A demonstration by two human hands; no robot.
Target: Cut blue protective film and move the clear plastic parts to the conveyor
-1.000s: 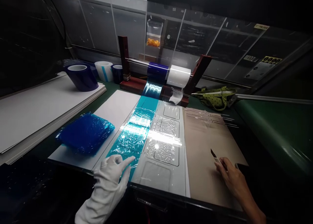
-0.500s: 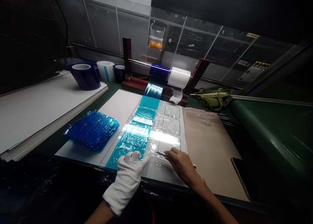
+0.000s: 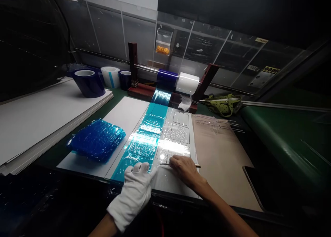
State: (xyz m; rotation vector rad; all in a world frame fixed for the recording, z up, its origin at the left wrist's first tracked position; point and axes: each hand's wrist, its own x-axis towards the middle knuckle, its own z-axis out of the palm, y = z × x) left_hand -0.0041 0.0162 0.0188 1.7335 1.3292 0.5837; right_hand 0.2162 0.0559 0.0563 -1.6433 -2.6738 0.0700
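Shining blue-green, the wrinkly film strip lay under the flat, spread left hand while the right hand pinched a thin blade on the dim green tabletop.

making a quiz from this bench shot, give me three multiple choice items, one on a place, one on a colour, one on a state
1. Where does the pile of blue film pieces lie?
A. on the white sheet left of the teal strip
B. on the brown board
C. on the roll holder

2. What colour is the glove on the left hand?
A. blue
B. white
C. black

3. What is the state of the right hand?
A. open and lifted
B. resting in a pocket
C. bare, gripping a thin blade on the clear film

Answers: 1 A, the pile sits beside the teal strip; 2 B, the glove is plainly white; 3 C, the fingers close on the blade's handle.
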